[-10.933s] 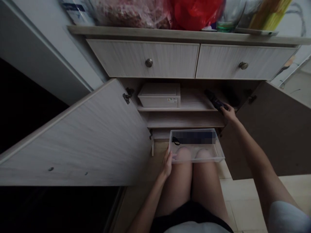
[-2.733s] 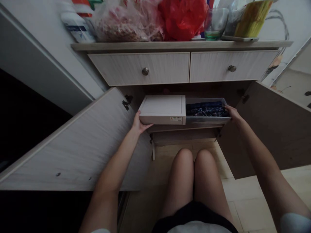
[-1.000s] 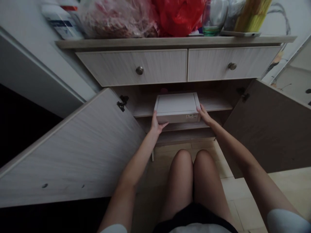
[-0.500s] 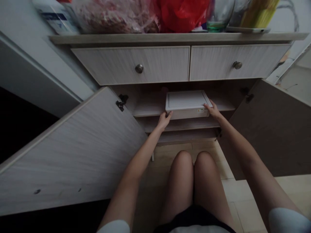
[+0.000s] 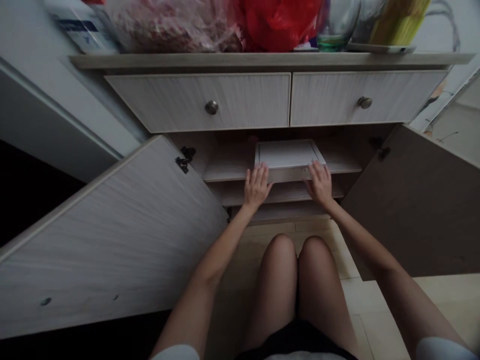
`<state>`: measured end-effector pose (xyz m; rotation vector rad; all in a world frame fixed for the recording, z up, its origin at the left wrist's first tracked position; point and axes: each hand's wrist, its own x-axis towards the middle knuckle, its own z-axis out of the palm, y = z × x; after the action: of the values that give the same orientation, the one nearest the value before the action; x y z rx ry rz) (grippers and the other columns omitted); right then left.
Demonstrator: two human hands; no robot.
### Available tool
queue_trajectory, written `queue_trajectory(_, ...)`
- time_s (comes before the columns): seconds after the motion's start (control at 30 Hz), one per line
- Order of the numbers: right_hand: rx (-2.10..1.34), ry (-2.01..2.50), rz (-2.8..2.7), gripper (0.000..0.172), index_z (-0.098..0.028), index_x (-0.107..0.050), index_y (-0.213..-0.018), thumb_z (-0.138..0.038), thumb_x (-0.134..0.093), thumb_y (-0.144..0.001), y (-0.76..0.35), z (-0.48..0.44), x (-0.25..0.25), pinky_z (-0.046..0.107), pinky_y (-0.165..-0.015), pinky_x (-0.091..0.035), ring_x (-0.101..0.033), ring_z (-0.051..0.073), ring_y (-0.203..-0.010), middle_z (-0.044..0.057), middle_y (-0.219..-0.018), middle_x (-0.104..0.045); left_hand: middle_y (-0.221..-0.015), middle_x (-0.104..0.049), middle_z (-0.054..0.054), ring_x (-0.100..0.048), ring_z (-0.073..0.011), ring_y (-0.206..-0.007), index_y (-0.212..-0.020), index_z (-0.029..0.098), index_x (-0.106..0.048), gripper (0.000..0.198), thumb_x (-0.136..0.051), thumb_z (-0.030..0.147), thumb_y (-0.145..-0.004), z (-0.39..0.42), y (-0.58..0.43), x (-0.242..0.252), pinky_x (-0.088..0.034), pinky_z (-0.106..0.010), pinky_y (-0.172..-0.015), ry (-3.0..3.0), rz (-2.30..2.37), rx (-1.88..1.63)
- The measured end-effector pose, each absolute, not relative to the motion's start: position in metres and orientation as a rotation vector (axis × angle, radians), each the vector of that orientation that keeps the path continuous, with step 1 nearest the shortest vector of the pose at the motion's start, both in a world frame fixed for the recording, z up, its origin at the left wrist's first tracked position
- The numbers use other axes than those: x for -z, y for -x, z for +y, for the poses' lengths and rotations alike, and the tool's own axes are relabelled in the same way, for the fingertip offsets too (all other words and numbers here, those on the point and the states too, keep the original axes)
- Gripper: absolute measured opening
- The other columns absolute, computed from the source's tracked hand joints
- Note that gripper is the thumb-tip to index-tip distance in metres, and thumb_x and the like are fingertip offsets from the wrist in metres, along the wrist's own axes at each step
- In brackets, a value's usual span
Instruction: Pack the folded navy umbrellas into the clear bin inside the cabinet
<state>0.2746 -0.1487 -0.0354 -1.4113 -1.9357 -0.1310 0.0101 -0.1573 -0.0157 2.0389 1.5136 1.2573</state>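
A white lidded box (image 5: 287,154) sits on the upper shelf (image 5: 227,167) inside the cabinet, its front face toward me. My left hand (image 5: 257,186) is spread flat at the box's front left corner, fingers pointing up. At the front right corner my right hand (image 5: 319,182) is likewise open, its fingers over the front face and lid edge. Both palms face the box; neither hand is wrapped round it. Whether the palms press on it I cannot tell.
The left cabinet door (image 5: 123,235) and right cabinet door (image 5: 416,205) stand wide open on both sides. Above are two drawers with knobs (image 5: 212,107). On the cabinet top lie a red plastic bag (image 5: 281,22), a clear bag (image 5: 168,25), a bottle (image 5: 84,30) and a glass (image 5: 337,25).
Both hands have let go of the box's sides and now lie open against its front. The right hand has moved slightly left and down. The box stays in nearly the same place.
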Motion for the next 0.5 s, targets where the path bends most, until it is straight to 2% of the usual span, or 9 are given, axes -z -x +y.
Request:
queue_trajectory(0.07,0.209,1.422,-2.099,0.064,-0.015,-0.029,-0.161,-0.042,-0.033,-0.102,-0.26,-0.161,0.047,0.054,-0.127,-0.006,-0.014,0.026,-0.157,0.012,-0.166,-0.026,-0.166,-0.03,-0.014,-0.009,-0.0311,-0.158,-0.153,0.014,-0.043,0.069,-0.058,0.043,-0.092,-0.159,-0.019,0.021,-0.001,-0.051,-0.128,-2.169,1.467,-1.11)
queue_trajectory(0.2,0.291,1.508,-2.103,0.068,-0.009,-0.017,-0.163,-0.038,-0.028,-0.103,-0.249,-0.157,0.061,0.058,-0.126,-0.001,-0.009,0.028,-0.157,0.015,-0.167,-0.021,-0.168,-0.018,-0.018,0.0,-0.031,-0.158,-0.157,0.007,-0.031,0.073,-0.049,0.041,-0.095,-0.151,-0.028,0.032,0.001,-0.052,-0.127,-2.262,1.519,-1.074)
queue_trajectory(0.33,0.309,1.513,-2.104,0.067,-0.007,-0.019,-0.162,-0.039,-0.025,-0.103,-0.251,-0.143,0.061,0.058,-0.126,0.001,-0.009,0.027,-0.157,0.015,-0.167,-0.019,-0.169,-0.012,-0.021,0.003,-0.0313,-0.158,-0.159,0.003,-0.026,0.078,-0.05,0.041,-0.095,-0.138,-0.03,0.036,0.001,-0.053,-0.127,-2.331,1.603,-1.036)
queue_trajectory(0.5,0.28,1.516,-2.096,0.068,-0.009,-0.015,-0.163,-0.039,-0.025,-0.103,-0.248,-0.129,0.053,0.058,-0.125,0.002,-0.008,0.027,-0.157,0.014,-0.168,-0.017,-0.169,-0.01,-0.02,0.001,-0.0297,-0.158,-0.159,0.003,-0.023,0.074,-0.045,0.036,-0.097,-0.12,-0.034,0.033,-0.002,-0.053,-0.127,-2.37,1.696,-1.034)
